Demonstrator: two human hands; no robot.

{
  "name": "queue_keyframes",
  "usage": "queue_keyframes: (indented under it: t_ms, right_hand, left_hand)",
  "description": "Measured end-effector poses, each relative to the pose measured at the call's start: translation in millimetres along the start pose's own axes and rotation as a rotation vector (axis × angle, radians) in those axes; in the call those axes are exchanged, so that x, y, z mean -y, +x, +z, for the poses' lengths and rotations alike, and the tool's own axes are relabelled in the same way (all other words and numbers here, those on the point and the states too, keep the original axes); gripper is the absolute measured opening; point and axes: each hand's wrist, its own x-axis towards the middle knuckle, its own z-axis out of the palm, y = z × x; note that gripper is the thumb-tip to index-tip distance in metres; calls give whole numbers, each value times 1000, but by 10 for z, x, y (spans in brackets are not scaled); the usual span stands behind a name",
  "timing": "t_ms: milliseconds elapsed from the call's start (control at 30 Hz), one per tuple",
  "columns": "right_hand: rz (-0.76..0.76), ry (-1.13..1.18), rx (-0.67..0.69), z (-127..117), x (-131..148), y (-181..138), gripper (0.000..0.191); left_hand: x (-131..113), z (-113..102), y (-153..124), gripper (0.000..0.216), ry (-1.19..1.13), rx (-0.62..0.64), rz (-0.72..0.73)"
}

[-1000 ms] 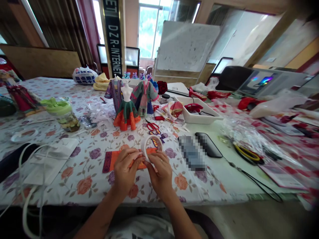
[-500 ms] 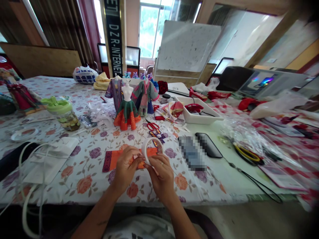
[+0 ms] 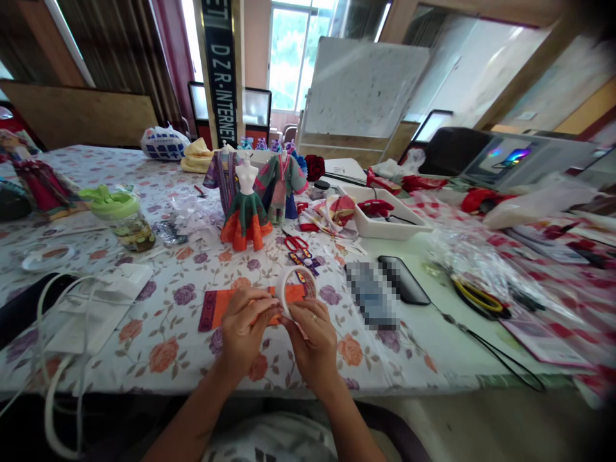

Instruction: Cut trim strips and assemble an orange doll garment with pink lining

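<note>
A roll of white tape (image 3: pixel 283 282) stands on edge in my right hand (image 3: pixel 310 333), whose thumb and fingers are closed round its lower part. My left hand (image 3: pixel 245 324) is pinched at the roll's left side, its fingertips touching or very near the tape; whether a tape end is between them is too small to tell. Under both hands lies an orange cloth strip (image 3: pixel 216 307) with a dark purple patterned border. Just beyond the roll are a purple patterned trim piece (image 3: pixel 308 262) and red-handled scissors (image 3: pixel 295 244).
A small dress form (image 3: pixel 246 179) in a green and orange skirt stands beyond my hands, beside other dressed forms. Left are a green-lidded jar (image 3: pixel 122 218) and a white power strip (image 3: pixel 110 301) with cables. Right are a black phone (image 3: pixel 404 280) and a white tray (image 3: pixel 418 226).
My left hand has turned slightly, its fingers drawing closer together at the tape roll. My right hand and the roll have stayed almost in place.
</note>
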Motion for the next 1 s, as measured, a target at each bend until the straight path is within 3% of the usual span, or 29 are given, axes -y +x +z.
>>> queue_keyframes:
  t_ms: [100,200,600,767,1000]
  right_hand:
    - [-39,-22,6,-14,0,-3,25]
    - [-54,-32,30,-28,-14,-10,25]
    - [-35,-174,91,-39,11,-112,24]
    - [122,-178,92,-55,46,-43,30]
    - [143,-24,157,-49,84,43,14]
  left_hand:
    - [14,-22,43,1,-83,59,-121]
    - [28,-56,94,7,-137,137,-157]
    - [-1,-74,60,7,80,138,56]
    - [-30,-158,96,7,72,172,65]
    - [-127,-372,208,6,11,204,18]
